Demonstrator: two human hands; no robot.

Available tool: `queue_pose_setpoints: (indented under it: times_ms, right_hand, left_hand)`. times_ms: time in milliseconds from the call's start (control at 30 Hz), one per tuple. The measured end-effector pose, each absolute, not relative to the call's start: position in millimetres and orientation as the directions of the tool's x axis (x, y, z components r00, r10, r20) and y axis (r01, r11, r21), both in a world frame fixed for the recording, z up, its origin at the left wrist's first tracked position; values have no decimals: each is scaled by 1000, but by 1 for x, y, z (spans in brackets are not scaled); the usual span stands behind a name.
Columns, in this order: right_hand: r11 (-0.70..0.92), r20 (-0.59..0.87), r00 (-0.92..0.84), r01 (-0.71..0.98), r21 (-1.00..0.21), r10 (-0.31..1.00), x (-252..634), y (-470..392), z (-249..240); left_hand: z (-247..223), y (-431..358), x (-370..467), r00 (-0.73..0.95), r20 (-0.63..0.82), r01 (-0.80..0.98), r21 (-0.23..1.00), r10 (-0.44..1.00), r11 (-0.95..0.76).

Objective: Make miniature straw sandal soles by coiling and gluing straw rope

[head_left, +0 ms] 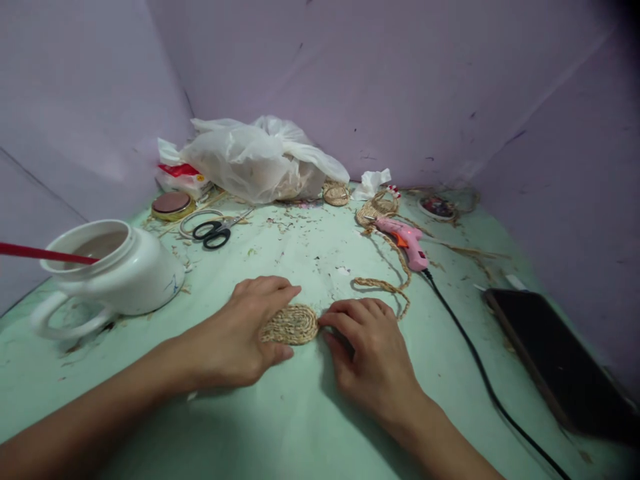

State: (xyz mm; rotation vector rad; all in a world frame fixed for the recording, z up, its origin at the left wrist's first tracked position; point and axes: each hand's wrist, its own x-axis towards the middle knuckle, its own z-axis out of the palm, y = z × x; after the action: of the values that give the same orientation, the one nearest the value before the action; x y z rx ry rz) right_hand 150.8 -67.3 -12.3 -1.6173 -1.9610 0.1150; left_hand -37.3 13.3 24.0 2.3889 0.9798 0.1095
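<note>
An oval coil of braided straw point(295, 325) lies flat on the table between my hands. My left hand point(245, 330) is wrapped round its left end, thumb on the near edge and fingers along the far edge. At its right end, my right hand point(367, 340) pinches the rim with thumb and index finger; the exact spot is partly hidden. A loose length of straw braid point(383, 285) curves on the table just beyond my right hand, and its lower end passes out of sight behind the fingers.
A pink glue gun point(407, 243) rests on a woven straw piece point(377, 210), its black cable point(475, 360) running forward. Scissors point(215, 233), a white pot point(145, 270) with a red stick point(45, 253), a plastic bag point(250, 160) and a phone point(555, 360) surround the work area.
</note>
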Motion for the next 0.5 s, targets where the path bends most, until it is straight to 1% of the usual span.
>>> queue_pose_setpoints:
  times_ms: [133,200,367,500]
  right_hand:
    - [234,450,-9,863,-447,893,154,-71,-12]
    - [227,462,10,862,-454,887,153,-71,-12]
    - [315,439,-78,808,-499,895,139,-69,-14]
    - [358,439,-137,805,-473,888,127,-67,-18]
  left_hand:
    - [31,22,-50,716,-116,639,505,688,-580]
    - [28,23,-54,713,-126,648,496,690,-578]
    - [19,23,-64,694,-164,685,448,701,-574]
    - [20,22,-67,698,-160,683,443,698,-581]
